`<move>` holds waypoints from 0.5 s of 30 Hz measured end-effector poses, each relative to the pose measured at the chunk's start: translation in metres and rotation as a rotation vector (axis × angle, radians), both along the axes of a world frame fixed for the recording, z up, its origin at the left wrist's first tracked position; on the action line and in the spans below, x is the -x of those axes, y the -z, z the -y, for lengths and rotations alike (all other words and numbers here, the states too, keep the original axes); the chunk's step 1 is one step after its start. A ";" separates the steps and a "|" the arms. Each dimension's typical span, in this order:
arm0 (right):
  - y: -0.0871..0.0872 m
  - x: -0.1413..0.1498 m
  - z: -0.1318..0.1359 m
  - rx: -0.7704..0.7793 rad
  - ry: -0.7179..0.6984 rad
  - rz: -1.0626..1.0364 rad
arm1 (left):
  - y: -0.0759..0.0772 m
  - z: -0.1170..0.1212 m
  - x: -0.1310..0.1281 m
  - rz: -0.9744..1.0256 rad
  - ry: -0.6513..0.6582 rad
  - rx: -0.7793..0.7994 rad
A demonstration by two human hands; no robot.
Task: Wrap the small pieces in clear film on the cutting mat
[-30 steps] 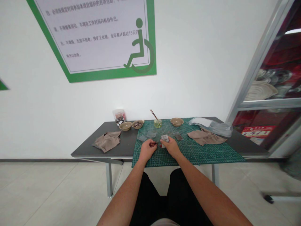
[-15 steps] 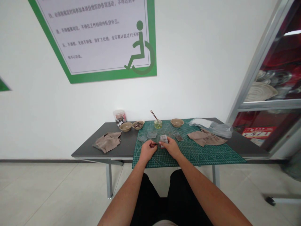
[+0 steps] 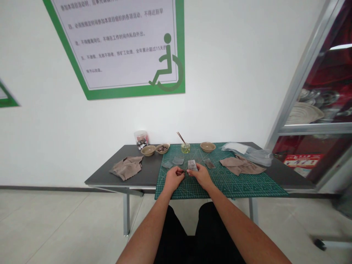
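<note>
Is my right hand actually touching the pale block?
Touching. The head view shows the right hand gripping the pale block, thumb across its near end.

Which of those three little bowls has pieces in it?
The middle bowl: dark pieces show inside it, while none show in the left bowl or the right bowl.

Greyish-white piece (image 3: 192,165) (white-gridded green mat (image 3: 233,187))
</note>
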State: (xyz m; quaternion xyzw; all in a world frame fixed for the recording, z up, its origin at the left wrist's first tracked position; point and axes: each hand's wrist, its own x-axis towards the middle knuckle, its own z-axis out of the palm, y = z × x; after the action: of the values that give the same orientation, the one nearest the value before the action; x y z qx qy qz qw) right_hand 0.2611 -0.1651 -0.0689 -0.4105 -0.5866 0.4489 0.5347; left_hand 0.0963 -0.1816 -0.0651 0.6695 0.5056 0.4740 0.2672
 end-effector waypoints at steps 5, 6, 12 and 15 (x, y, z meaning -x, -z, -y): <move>0.000 0.001 -0.001 -0.007 -0.032 0.010 | 0.000 -0.001 0.000 -0.045 -0.002 -0.010; 0.000 0.001 -0.001 -0.016 -0.038 0.019 | 0.000 -0.001 0.000 -0.047 0.001 -0.007; 0.000 -0.003 -0.002 -0.042 -0.050 0.117 | 0.002 -0.002 0.000 -0.030 0.020 -0.002; 0.001 -0.004 -0.002 -0.053 -0.056 0.141 | 0.004 -0.004 0.000 -0.018 0.015 0.001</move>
State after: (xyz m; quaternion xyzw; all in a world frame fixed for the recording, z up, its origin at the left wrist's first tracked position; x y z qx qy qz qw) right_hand 0.2653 -0.1636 -0.0698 -0.4101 -0.6459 0.4179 0.4899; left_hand 0.0961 -0.1781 -0.0688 0.6773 0.5031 0.4658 0.2667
